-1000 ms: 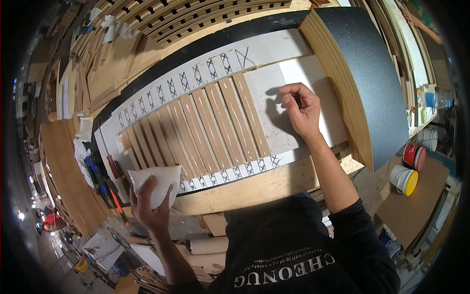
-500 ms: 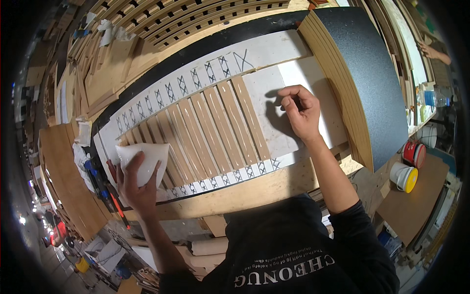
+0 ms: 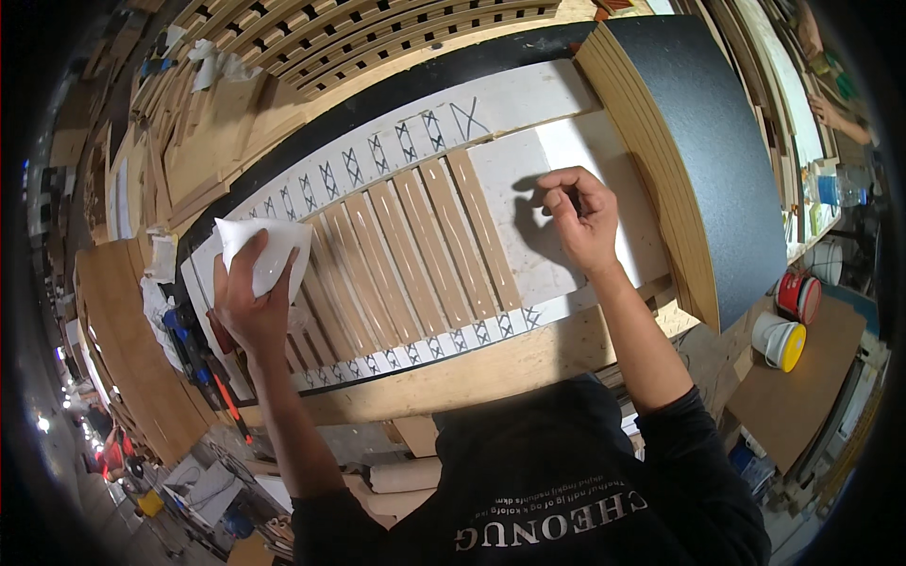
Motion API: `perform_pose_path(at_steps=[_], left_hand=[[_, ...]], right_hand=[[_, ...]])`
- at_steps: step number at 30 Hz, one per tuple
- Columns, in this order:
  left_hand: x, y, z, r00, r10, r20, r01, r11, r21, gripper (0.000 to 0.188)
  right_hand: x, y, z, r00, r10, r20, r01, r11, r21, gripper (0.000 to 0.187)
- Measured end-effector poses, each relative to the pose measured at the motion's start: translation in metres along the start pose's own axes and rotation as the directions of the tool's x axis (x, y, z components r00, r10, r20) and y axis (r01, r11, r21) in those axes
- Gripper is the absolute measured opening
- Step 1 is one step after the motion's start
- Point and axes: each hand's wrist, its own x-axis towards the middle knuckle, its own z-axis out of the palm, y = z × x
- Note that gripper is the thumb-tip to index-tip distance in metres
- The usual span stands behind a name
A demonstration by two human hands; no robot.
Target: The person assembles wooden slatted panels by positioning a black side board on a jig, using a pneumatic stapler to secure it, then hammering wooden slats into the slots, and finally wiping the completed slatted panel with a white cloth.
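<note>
My left hand [image 3: 253, 307] grips a soft white plastic pouch [image 3: 283, 253] above the left end of a row of brown wooden strips [image 3: 392, 241]. Thin, shiny white lines of what looks like glue run along several strips. The strips lie side by side on a white board [image 3: 528, 90], with black crossed marks drawn beyond their ends. The pouch and hand cover the leftmost strips, and the pouch's lower tip is hidden. My right hand [image 3: 587, 222] hovers over the right part of the board, fingers loosely curled, with nothing visible in them.
A dark panel [image 3: 717, 160] beside stacked wooden boards [image 3: 651, 160] borders the work on the right. Slotted wooden slats [image 3: 377, 38] lie at the back. Clamps [image 3: 193, 349] rest at the left edge. Two buckets, one white [image 3: 779, 341], stand right; another person's hand [image 3: 835, 115] shows far right.
My left hand has moved a little up and left with the white pouch, along the strips toward their far ends. My right hand stays nearly still. The other person's arm has shifted.
</note>
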Motion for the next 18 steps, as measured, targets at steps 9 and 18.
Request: perform_pose_path(at_steps=[9, 18], left_hand=[[-0.07, 0.009, -0.055, 0.973, -0.232, -0.012, 0.232, 0.973, 0.017, 0.043], [-0.134, 0.026, -0.086, 0.95, -0.286, 0.126, 0.284, 0.958, 0.031, 0.044]], right_hand=[[0.0, 0.002, -0.004, 0.999, -0.035, 0.015, 0.035, 0.999, -0.016, 0.01], [-0.001, 0.003, -0.003, 0.999, -0.032, 0.041, 0.033, 0.999, -0.023, 0.009]])
